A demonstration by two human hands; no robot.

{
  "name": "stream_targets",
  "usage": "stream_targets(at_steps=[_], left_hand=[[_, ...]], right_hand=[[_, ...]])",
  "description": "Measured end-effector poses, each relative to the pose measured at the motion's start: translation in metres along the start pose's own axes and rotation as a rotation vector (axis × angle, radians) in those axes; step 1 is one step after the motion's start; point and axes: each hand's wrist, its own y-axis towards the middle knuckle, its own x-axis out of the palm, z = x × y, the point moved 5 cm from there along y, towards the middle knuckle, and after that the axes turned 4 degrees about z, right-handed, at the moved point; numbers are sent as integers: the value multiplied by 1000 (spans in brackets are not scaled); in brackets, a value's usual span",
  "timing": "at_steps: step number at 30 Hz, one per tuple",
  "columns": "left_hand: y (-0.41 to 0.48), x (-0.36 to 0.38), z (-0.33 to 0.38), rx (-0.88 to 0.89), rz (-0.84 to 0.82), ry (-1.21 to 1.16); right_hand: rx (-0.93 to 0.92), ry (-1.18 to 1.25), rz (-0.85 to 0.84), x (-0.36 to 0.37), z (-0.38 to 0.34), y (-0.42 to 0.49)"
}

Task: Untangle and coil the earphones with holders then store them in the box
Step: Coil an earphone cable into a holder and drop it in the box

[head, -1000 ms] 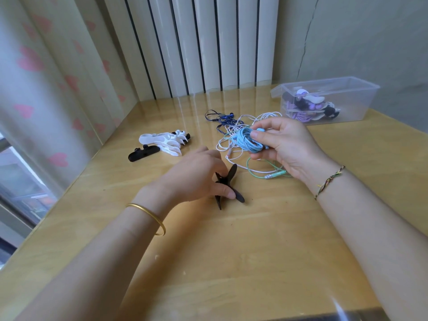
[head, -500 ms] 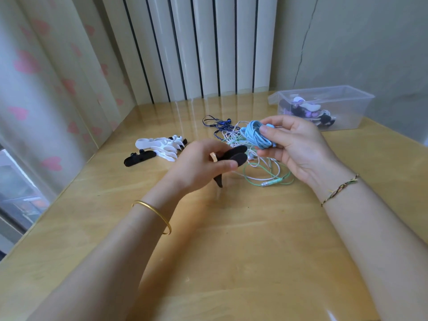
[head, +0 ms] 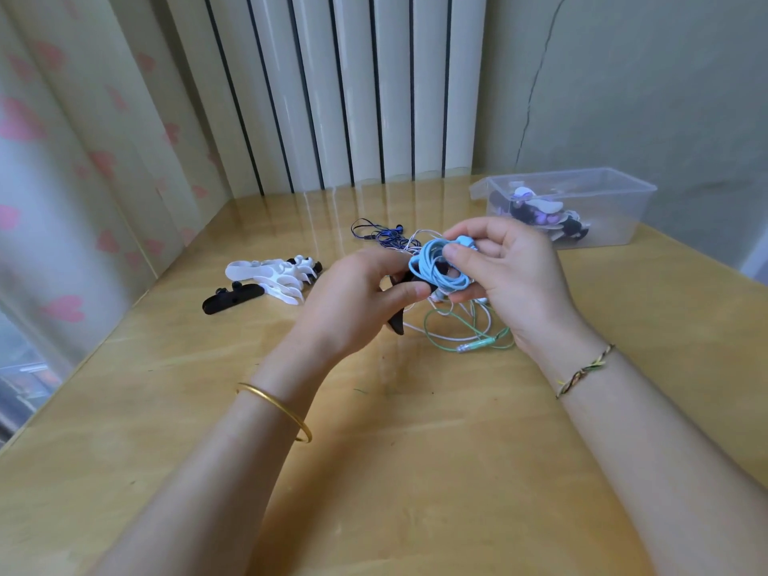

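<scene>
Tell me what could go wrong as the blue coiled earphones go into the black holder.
1. The right hand only pinches the blue coil with thumb and fingertips; loops may spring loose during clipping.
2. The coil hangs directly above the loose white and green cords; a strand could snag and drag them along.
3. The left hand covers most of the black holder, so a loop might miss its grip.
</scene>
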Motion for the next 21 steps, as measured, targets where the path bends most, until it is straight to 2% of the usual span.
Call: stream_targets(at_steps=[12,17,21], left_hand=[[-5,6,-2,-62,-56,-341],[-6,6,-5,-133,-36,-473],[-7,7,-7,-183,-22,-445]], right_hand=[[-24,-91,37,5,3,-1],[-54,-53,88,9,5,-4],[-86,-70,126,14,8,-7]])
